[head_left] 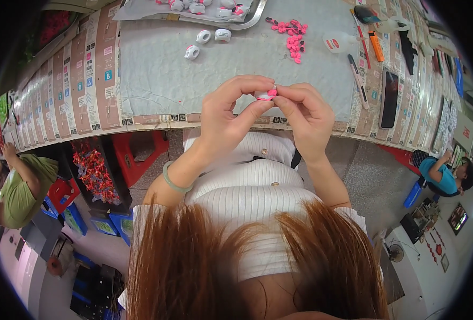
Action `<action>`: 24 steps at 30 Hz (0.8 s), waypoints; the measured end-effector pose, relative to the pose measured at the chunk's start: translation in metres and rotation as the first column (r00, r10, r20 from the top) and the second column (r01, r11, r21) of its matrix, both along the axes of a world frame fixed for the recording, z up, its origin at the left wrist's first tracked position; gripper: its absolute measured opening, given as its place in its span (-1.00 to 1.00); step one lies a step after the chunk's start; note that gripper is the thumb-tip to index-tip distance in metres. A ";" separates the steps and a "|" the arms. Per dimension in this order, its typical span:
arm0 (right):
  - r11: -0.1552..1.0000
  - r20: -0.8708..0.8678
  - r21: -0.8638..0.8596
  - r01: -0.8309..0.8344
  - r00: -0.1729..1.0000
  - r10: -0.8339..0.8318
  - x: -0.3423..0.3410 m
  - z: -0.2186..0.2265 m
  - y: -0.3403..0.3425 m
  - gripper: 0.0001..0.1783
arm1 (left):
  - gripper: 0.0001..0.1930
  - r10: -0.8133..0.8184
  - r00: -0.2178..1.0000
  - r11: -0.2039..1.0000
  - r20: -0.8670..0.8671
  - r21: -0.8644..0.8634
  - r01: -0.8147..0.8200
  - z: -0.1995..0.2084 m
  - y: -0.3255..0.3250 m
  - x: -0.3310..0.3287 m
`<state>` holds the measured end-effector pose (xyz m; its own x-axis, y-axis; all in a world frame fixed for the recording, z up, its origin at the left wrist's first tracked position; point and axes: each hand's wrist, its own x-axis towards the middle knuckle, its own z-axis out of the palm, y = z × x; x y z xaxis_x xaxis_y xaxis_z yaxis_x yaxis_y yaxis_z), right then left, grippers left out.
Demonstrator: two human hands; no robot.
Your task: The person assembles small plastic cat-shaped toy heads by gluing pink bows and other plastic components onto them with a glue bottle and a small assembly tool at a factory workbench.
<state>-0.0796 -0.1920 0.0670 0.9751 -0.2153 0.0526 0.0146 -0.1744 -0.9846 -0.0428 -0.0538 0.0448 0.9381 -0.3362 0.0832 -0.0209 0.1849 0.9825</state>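
Observation:
Near the table's front edge, my left hand (227,111) pinches a small white and pink plastic piece (265,96) between thumb and forefinger. My right hand (307,114) grips the same piece from the other side, its thumb and forefinger at the pink part; the fingertips hide some of it. Beyond my hands lie three loose white rounded pieces, one with a round opening (192,52). A scattered cluster of small pink parts (295,41), some with dark faces, rests farther right on the grey sheet (162,69).
At the far edge a metal tray (256,15) holds several white and pink pieces. To the right lie a translucent bottle (338,42), a pen (358,80), an orange cutter (376,47) and a dark phone (389,100). Other people sit far left and far right.

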 end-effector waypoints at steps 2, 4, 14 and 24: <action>1.000 0.004 -0.011 -0.001 1.000 0.001 0.000 0.000 0.000 -0.86 | -0.79 0.006 1.000 1.000 -0.001 0.000 -0.006 0.001 0.000 0.000; 1.000 0.005 -0.007 -0.003 1.000 0.003 0.000 0.000 0.000 -0.86 | -0.80 0.000 1.000 1.000 0.015 0.007 0.000 0.001 0.001 0.001; 0.996 0.009 0.084 -0.020 1.000 0.019 0.001 0.002 -0.003 -0.80 | -0.77 -0.042 0.998 0.998 -0.040 -0.038 0.040 0.005 0.000 0.002; 0.994 0.137 -0.063 -0.085 0.986 0.093 0.007 -0.005 -0.008 -0.70 | -0.77 -0.235 0.868 0.962 -0.438 -0.236 0.141 0.013 0.007 0.010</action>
